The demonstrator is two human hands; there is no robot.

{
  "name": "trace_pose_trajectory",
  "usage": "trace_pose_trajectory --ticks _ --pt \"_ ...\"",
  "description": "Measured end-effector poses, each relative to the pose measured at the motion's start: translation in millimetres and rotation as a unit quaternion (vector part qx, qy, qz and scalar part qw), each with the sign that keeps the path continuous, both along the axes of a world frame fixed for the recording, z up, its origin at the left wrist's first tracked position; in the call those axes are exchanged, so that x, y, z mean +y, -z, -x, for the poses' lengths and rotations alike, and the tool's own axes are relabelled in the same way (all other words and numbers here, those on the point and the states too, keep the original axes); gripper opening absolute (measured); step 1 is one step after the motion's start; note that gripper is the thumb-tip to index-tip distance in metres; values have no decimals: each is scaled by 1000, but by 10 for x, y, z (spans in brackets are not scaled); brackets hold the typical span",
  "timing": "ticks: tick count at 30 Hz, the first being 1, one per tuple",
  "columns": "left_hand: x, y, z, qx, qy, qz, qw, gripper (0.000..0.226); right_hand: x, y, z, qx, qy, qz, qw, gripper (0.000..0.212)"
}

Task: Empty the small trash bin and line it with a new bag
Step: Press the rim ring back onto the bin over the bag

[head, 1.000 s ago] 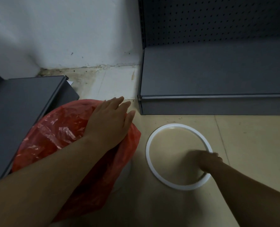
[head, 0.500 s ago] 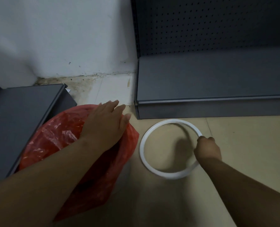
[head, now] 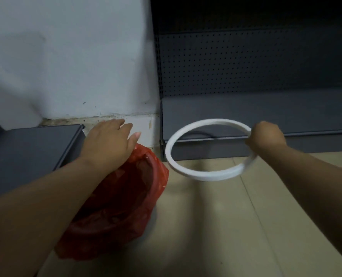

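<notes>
Trash bin [head: 153, 215] stands on the tiled floor [head: 226, 236] towards the left, tucked against the corner of a low grey shelf base [head: 26, 156], with the pale wall [head: 66, 56] behind. Very little of the bin itself shows: a red bag [head: 126, 200] lines it and drapes over its rim and down its sides, crumpled, its mouth open to me. Over the far edge of that bag lies the left grip [head: 109, 143], palm down, fingers straight and slightly spread, closed on nothing; they reach past the rim toward the foot of the wall. Whether the palm presses the plastic or merely covers it, I cannot tell.

Right of the bin and apart from it, a white ring [head: 206, 175] hangs tilted in the air above the floor, a little blurred. The right grip [head: 266, 137] is curled into a fist around the ring's right side. Behind ring and fist stands a dark shelf unit [head: 256, 108] with a pegboard back.
</notes>
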State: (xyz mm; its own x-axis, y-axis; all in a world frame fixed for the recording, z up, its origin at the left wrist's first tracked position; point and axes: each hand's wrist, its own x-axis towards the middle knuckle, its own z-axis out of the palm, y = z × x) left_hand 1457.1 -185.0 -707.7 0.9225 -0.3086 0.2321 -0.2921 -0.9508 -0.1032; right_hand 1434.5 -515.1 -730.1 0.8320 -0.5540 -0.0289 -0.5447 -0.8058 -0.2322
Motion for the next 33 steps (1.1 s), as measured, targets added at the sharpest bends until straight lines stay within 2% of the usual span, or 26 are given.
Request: trace_pose_trajectory --ticks 4,7,9,11,13,16,19,25,29,33 --pt "193 -128 12 -18 -22 33 999 49 290 -337 -81 -47 -29 -5 998 24" --pt "456 -166 -28 8 -51 141 989 54 701 -471 -178 -76 -67 -32 994 24" --pt "635 -203 -15 35 -89 264 960 55 1033 -498 -231 -84 -94 -55 990 23" --pt "803 -214 18 69 -144 375 913 53 1380 -475 -255 -89 -123 -83 985 23" --pt "967 -189 76 93 -186 432 878 52 1713 -398 -261 -87 -155 -107 978 22" --pt "1219 -79 182 101 -249 407 873 43 2095 -254 -232 -77 -187 -128 971 23" --pt "1439 100 277 117 -267 375 880 40 2284 -121 -151 -67 -212 -120 968 24" --pt "1536 427 463 163 -238 345 893 38 2297 43 10 -40 -219 -90 971 16" --pt "1494 543 543 157 -216 342 901 35 2263 136 58 -28 -227 -64 971 28" --pt "1538 655 543 161 -179 316 918 31 2225 204 45 0 -261 -22 965 26"
